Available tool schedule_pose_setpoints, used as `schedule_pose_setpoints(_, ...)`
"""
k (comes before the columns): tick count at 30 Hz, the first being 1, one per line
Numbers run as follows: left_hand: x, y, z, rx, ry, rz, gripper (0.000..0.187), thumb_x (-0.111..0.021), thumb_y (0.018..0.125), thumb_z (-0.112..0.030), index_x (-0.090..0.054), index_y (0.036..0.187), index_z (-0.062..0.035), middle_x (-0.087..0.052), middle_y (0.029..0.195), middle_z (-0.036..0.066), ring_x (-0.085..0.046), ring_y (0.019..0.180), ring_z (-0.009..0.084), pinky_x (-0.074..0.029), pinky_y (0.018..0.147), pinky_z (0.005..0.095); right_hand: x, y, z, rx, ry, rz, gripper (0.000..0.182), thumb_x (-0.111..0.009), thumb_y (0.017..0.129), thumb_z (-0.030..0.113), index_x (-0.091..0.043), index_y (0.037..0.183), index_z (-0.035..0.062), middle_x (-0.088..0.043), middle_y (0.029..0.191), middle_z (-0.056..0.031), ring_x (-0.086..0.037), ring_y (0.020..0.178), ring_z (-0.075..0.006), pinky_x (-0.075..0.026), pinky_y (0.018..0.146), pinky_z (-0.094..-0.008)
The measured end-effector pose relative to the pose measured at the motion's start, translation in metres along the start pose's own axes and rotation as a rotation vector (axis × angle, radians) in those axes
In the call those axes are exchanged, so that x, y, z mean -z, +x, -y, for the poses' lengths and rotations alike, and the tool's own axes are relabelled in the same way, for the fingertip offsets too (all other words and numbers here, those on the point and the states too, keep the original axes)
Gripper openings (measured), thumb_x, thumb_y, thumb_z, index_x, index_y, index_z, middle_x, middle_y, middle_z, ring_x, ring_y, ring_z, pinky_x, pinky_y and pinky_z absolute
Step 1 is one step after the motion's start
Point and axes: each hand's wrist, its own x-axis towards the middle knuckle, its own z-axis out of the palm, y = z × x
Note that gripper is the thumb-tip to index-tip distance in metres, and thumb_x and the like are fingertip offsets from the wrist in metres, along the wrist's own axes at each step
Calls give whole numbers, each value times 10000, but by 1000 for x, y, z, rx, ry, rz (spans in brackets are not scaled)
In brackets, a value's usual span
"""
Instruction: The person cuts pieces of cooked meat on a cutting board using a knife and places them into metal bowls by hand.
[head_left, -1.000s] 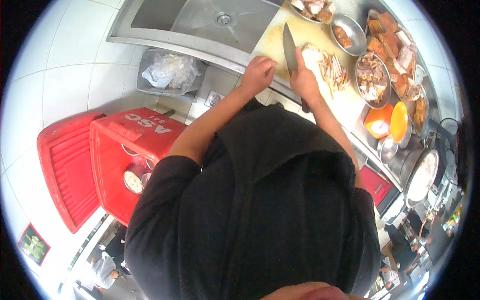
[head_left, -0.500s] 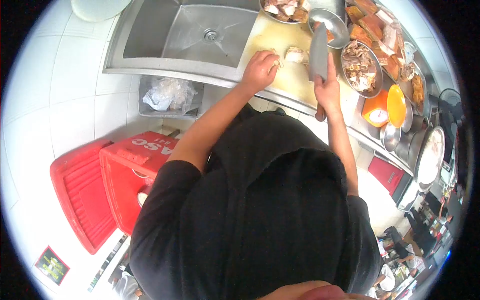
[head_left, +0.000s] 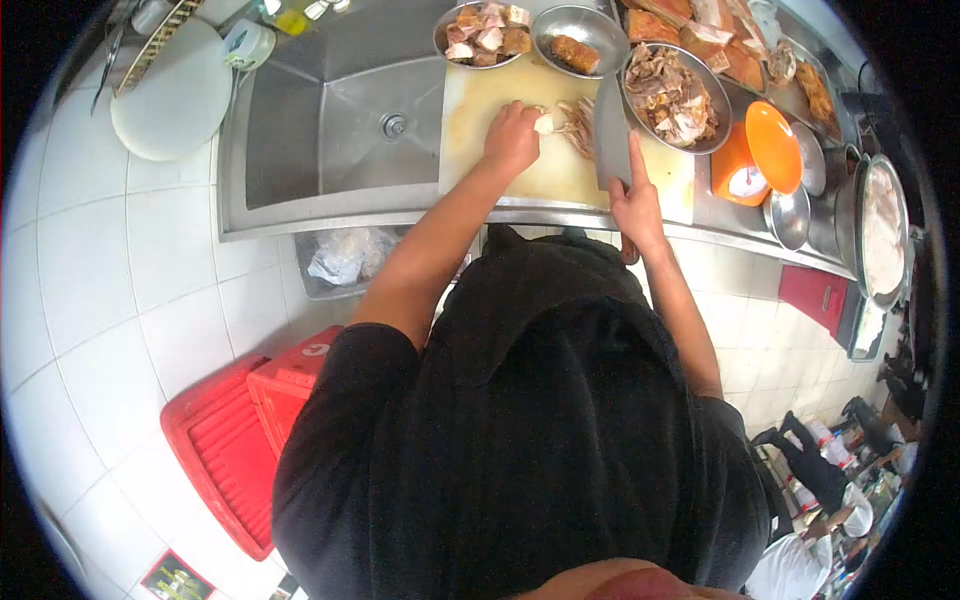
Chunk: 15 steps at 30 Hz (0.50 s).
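My left hand [head_left: 512, 140] is closed on a pale piece of meat [head_left: 544, 124], pressed to the yellowish cutting board [head_left: 560, 185]. Just right of it lie brownish sliced meat strips [head_left: 576, 128]. My right hand [head_left: 638, 208] grips the handle of a wide-bladed kitchen knife [head_left: 611, 140], index finger stretched along the blade. The blade stands beside the strips, its tip pointing away from me. Close to the knife is a steel bowl of cut meat [head_left: 680, 95]. Behind the board are a bowl of meat chunks [head_left: 483, 35] and a bowl with one browned piece [head_left: 577, 54].
A steel sink [head_left: 340, 125] adjoins the board on the left. Large roasted meat slabs [head_left: 745, 65] lie at the back right. An orange scale [head_left: 735, 180] with an orange plate [head_left: 775, 148] stands right. A red bin [head_left: 225, 440] is on the floor left. People work at lower right.
The camera view has swung, bringing more of the left wall and sink into sight. Between my left hand and the knife, the pale chunk now appears as strips. Both hands keep their holds.
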Motion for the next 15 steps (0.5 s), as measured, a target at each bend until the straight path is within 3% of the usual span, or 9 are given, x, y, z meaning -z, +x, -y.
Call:
schedule_pose_setpoints(3,-2,0,-3,43,19,4,361,-707,800,-21,-700,1158,-63,-615,1124,161,-591,1111,388,-503,974,477,-7,4,-22,168,25,-72,845,-584,945,36,-179,1666,209,-712,1034,-356,-741,888,-451,-583,819,-484)
schedule_pose_setpoints(6,-5,-1,-6,52,64,5,368,-705,799,-26,-694,1163,-68,-611,1114,162,-591,1109,378,-500,971,475,-6,5,-27,92,46,4,820,-567,960,11,-199,1669,198,-607,1384,-324,-711,1116,-406,-556,923,-412)
schedule_pose_setpoints(15,-4,5,-5,-17,85,-13,344,-671,778,8,-686,1110,-82,-634,1036,167,-621,1027,386,-517,905,491,3,13,-17,50,55,112,838,-593,961,17,-210,1666,258,-630,1348,-323,-719,1094,-411,-557,917,-431)
